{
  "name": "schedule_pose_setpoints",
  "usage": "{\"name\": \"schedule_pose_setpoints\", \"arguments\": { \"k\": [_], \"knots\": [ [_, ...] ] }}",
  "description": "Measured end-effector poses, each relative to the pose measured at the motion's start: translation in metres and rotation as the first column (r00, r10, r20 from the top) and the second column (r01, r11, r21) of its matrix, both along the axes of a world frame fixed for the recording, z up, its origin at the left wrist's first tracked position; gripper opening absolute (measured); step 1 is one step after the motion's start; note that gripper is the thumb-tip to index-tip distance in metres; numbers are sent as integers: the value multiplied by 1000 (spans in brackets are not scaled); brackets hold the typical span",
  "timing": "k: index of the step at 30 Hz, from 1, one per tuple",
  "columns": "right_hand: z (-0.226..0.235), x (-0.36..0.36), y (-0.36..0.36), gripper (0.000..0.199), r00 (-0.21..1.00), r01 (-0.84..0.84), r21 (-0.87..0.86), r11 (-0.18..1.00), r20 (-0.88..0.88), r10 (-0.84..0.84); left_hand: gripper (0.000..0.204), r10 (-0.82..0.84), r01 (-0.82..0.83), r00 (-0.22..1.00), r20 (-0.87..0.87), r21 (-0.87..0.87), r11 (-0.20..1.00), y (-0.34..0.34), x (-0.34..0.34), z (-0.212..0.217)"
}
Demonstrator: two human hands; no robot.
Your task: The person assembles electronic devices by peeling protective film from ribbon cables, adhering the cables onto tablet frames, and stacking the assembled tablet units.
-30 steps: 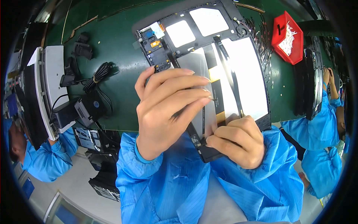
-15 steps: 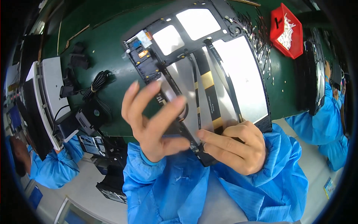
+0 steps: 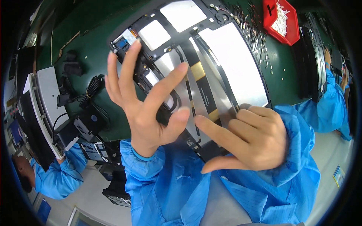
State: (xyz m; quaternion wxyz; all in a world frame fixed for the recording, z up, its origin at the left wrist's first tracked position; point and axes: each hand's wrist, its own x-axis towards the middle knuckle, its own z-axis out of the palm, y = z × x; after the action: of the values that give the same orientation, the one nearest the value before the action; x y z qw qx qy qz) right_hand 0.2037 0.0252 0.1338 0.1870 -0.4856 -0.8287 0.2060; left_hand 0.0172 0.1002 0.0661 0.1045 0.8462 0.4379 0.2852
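Left hand (image 3: 145,101) hovers spread wide, holding nothing, over the black device panel (image 3: 211,75) lying on the green mat (image 3: 98,41). Right hand (image 3: 249,141) at 4 o'clock presses the panel's near edge, fingers curled, not visibly gripping anything. Red parts bin (image 3: 281,19) at 1 o'clock.

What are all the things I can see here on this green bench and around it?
open device panel: one, black frame with silvery plates, centre of the bench
flat ribbon cable: one, black with gold patches, lying across the panel
bench mat: one, dark green
parts bin: one, red, holding small white pieces, top right
coiled cable: one, black, left of the panel
co-workers' sleeves: blue, far right and lower left
left hand: bare, fingers spread above the panel, blue sleeve
right hand: bare, resting on the panel's near edge, forefinger extended
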Motion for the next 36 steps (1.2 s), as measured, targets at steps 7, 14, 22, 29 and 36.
{"name": "schedule_pose_setpoints", "arguments": {
  "k": [7, 14, 22, 29, 36],
  "knots": [
    [1, -6, -35, 63, 930, -161, -89, 983, 319, 181, 49, -78, 88, 987, 138, -67, 994, 1, 1, 3],
    [-11, 24, -17, 81, 997, 46, 33, 998, -69, -44, 72, 334, -65, 662, 671, -393, 917, -59, -4, -23],
    [-25, 83, -16, 64, 802, 358, -507, 784, -263, -536, 83, 359, 87, 755, 549, -626, 775, -112, 10, -2],
    [-2, 79, 6, 55, 647, 155, -310, 938, -686, -334, 76, 594, 201, 251, 764, -641, 740, -71, -16, 36],
    [-14, 117, -12, 17, 527, 439, -398, 805, -612, -590, 40, 539, 451, 286, 792, -608, 654, 169, 18, 33]
  ]
}}
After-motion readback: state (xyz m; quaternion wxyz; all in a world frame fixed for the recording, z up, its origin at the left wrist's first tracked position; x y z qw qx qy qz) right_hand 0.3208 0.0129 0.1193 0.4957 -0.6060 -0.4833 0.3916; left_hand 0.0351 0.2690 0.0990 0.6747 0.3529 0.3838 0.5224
